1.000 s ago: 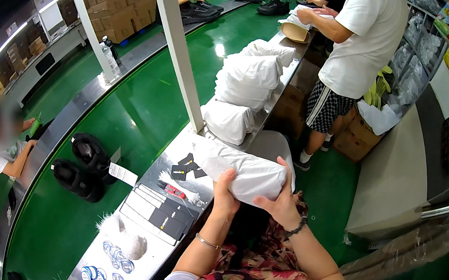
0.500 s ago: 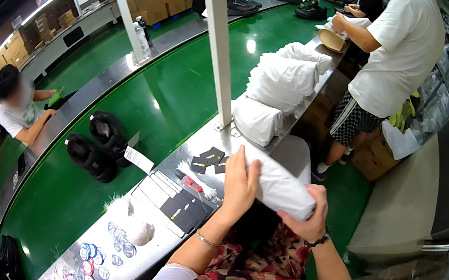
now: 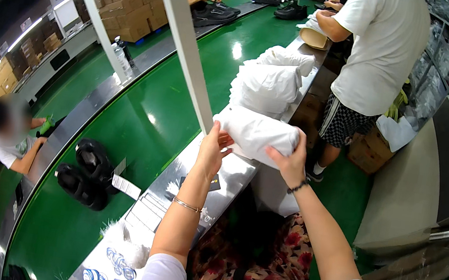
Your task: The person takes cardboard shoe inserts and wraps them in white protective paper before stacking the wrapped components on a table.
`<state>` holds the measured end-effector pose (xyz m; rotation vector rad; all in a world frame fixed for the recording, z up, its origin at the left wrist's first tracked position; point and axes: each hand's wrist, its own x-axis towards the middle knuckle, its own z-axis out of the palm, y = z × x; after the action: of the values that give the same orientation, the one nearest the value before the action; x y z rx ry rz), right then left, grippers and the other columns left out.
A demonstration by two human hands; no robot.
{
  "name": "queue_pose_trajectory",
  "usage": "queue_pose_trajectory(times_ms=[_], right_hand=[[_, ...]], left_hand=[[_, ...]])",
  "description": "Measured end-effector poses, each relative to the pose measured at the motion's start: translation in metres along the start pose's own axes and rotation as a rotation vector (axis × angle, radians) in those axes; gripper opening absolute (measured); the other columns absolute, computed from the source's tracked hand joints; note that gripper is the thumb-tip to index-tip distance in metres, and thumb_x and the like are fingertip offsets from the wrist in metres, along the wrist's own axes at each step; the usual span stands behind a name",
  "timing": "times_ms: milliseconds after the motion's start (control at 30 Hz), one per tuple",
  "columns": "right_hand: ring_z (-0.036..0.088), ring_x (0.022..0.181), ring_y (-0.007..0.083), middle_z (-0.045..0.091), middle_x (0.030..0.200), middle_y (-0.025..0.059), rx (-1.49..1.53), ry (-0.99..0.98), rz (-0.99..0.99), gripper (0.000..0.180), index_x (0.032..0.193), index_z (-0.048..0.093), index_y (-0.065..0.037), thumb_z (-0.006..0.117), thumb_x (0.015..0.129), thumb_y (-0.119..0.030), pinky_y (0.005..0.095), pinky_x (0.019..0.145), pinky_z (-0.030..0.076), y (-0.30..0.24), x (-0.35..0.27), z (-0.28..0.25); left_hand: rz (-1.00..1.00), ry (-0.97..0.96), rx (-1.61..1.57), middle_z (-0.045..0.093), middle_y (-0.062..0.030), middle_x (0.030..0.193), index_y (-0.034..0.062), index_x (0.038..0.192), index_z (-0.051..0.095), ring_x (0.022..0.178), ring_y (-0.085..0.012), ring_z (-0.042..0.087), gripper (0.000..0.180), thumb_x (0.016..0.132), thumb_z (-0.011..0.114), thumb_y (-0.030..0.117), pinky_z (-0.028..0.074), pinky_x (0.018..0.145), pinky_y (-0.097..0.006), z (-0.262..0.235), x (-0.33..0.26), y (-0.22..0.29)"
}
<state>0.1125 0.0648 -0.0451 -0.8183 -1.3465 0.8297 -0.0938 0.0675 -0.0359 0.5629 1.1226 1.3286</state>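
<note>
1. Of the two hands, the right hand (image 3: 291, 162) is closed on the right end of a white wrapped bundle (image 3: 255, 135), thumb on its near face and fingers around the end.
2. The left hand (image 3: 213, 150) is half open, fingers loosely curled and spread at the bundle's left end; whether it grips or merely steadies it, I cannot tell.
3. The bundle lies crosswise between both hands, over the edge of the metal surface (image 3: 234, 178) and in front of a stack of white bundles (image 3: 269, 85); whether it touches that stack is unclear.
4. A silver bracelet (image 3: 187, 205) circles the left wrist, a dark bracelet (image 3: 298, 186) the right.
5. Beside the left forearm, partly hidden by it, a black card (image 3: 216, 184) lies on the surface. Nearer the body are a white fuzzy bunch (image 3: 130, 244) and round badges (image 3: 120, 263).
6. Left of the surface, two black shoes (image 3: 80, 186) sit side by side on the green belt (image 3: 139, 120), a white tag (image 3: 126, 187) next to them.
7. Beyond the stack, a person in a white T-shirt (image 3: 377, 53) stands at the surface; another person (image 3: 14, 134) sits across the belt.
</note>
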Motion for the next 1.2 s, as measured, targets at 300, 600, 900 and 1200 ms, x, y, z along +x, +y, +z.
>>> queue_pose_trajectory(times_ms=[300, 600, 900, 1200], right_hand=[[0.053, 0.099, 0.0338, 0.053, 0.108, 0.0220, -0.435, 0.020, -0.057, 0.077, 0.119, 0.039, 0.000, 0.079, 0.061, -0.032, 0.0379, 0.085, 0.043, 0.070, 0.048, 0.044], [0.048, 0.109, 0.0324, 0.047, 0.118, 0.0184, -0.617, -0.039, 0.077, 0.082, 0.123, 0.034, -0.001, 0.077, 0.063, -0.038, 0.0383, 0.093, 0.040, 0.091, 0.035, 0.054], [0.037, 0.120, 0.0374, 0.038, 0.129, 0.0218, -0.660, -0.116, 0.234, 0.099, 0.138, 0.018, -0.003, 0.071, 0.066, -0.046, 0.0471, 0.098, 0.033, 0.076, 0.032, 0.047], [0.053, 0.093, 0.0361, 0.054, 0.096, 0.0173, -0.423, 0.070, 0.082, 0.033, 0.102, 0.050, -0.004, 0.060, 0.077, -0.022, 0.0410, 0.081, 0.043, 0.051, -0.058, -0.024]], left_hand=[[-0.042, 0.182, 0.342, 0.039, -0.0184, 0.130, 0.0016, 0.131, 0.036, 0.119, -0.0313, 0.036, 0.069, 0.087, 0.044, 0.054, 0.045, 0.081, -0.048, 0.002, 0.059, -0.020], [0.003, 0.214, 0.485, 0.052, -0.0130, 0.091, -0.0053, 0.103, 0.045, 0.074, -0.0200, 0.050, 0.039, 0.083, 0.059, 0.024, 0.043, 0.058, -0.037, 0.015, 0.068, -0.034], [-0.005, 0.324, 0.486, 0.057, -0.0116, 0.090, -0.0019, 0.102, 0.052, 0.068, -0.0192, 0.053, 0.039, 0.082, 0.062, 0.030, 0.040, 0.051, -0.032, 0.016, 0.068, -0.034], [0.515, -0.050, 0.311, 0.059, -0.0076, 0.096, 0.0008, 0.097, 0.058, 0.090, -0.0152, 0.054, 0.028, 0.091, 0.051, 0.027, 0.045, 0.075, -0.030, 0.097, -0.075, -0.003]])
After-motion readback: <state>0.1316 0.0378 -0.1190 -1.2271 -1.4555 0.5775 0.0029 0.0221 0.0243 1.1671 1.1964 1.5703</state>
